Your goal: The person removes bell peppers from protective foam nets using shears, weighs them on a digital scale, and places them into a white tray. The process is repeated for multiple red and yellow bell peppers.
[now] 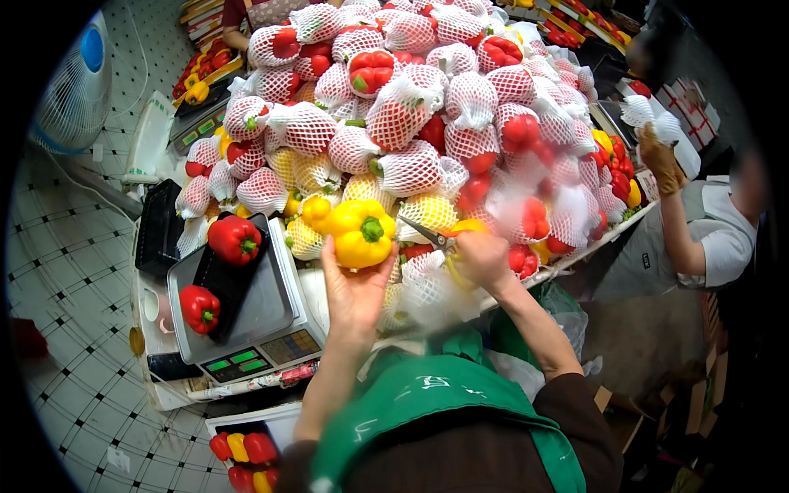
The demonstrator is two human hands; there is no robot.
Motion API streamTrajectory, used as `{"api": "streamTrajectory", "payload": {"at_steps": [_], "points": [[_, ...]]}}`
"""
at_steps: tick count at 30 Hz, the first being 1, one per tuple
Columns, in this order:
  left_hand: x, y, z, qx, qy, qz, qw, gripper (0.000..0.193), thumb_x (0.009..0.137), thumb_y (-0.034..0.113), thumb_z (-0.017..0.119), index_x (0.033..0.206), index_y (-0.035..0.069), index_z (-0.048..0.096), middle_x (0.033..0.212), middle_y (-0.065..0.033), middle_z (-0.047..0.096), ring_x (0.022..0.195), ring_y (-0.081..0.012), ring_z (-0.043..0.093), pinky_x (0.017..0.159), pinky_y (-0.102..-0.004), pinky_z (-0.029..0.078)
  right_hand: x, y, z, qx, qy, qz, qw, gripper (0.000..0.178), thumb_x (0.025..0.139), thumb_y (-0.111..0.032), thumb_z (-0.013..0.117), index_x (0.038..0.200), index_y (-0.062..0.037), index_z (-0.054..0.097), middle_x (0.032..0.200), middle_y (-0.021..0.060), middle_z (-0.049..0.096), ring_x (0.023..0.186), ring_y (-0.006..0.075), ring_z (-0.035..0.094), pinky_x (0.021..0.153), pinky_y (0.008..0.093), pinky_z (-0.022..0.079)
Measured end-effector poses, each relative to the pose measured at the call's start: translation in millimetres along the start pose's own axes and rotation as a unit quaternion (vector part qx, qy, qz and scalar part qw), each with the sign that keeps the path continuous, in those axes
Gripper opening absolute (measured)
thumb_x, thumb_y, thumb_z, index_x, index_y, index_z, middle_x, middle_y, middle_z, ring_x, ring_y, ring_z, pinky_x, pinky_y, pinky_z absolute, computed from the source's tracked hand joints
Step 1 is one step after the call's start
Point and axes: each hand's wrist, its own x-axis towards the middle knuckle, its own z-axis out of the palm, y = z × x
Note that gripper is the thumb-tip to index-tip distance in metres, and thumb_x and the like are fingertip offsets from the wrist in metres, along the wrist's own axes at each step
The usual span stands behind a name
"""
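My left hand (356,297) is closed round a yellow bell pepper (349,234) from below, its green stem turned toward the right. In my right hand (483,259) is a pair of scissors (426,233) with dark blades and yellow handles. The blades point left toward the stem and look slightly apart from the pepper. Left of my hands, a black tray (233,283) lies slanted on a weighing scale (283,319). One red bell pepper (234,240) sits at its far end, another red bell pepper (200,309) at its near end.
A high heap of peppers in white foam nets (403,123) fills the table ahead. Black trays (159,228) are stacked left of the scale. A packed box of peppers (246,448) stands below. At right a co-worker's gloved hand (660,160) is raised; a fan (74,86) stands far left.
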Motion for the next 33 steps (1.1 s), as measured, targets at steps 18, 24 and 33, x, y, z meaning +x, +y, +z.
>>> {"api": "streamTrajectory", "payload": {"at_steps": [18, 24, 33], "points": [[-38, 76, -35, 0.438, -0.109, 0.169, 0.876, 0.063, 0.082, 0.012, 0.068, 0.134, -0.001, 0.035, 0.117, -0.0128, 0.056, 0.102, -0.0166, 0.058, 0.087, -0.0293, 0.048, 105, -110, -27, 0.319, -0.237, -0.071, 0.915, 0.091, 0.053, -0.019, 0.085, 0.135, -0.0193, 0.047, 0.141, 0.0160, 0.035, 0.125, 0.0357, 0.041, 0.101, 0.0416, 0.039], [-50, 127, -54, 0.556, 0.051, 0.266, 0.786, 0.046, 0.091, 0.023, 0.059, 0.129, -0.001, 0.048, 0.122, -0.0128, 0.057, 0.111, -0.0189, 0.054, 0.095, -0.0307, 0.041, 98, -121, 52, 0.664, -0.354, 0.180, 0.634, 0.094, 0.055, -0.022, 0.086, 0.135, -0.0081, 0.040, 0.132, 0.0127, 0.047, 0.124, 0.0254, 0.045, 0.103, 0.0379, 0.036], [-48, 226, -114, 0.719, 0.398, 0.417, 0.387, 0.051, 0.081, 0.025, 0.066, 0.128, 0.016, 0.051, 0.134, -0.0224, 0.043, 0.128, -0.0418, 0.036, 0.098, -0.0542, 0.036, 228, -238, 116, 0.401, -0.265, -0.277, 0.832, 0.089, 0.051, -0.039, 0.086, 0.129, -0.0201, 0.047, 0.134, 0.0181, 0.042, 0.121, 0.0367, 0.046, 0.097, 0.0439, 0.041]]}}
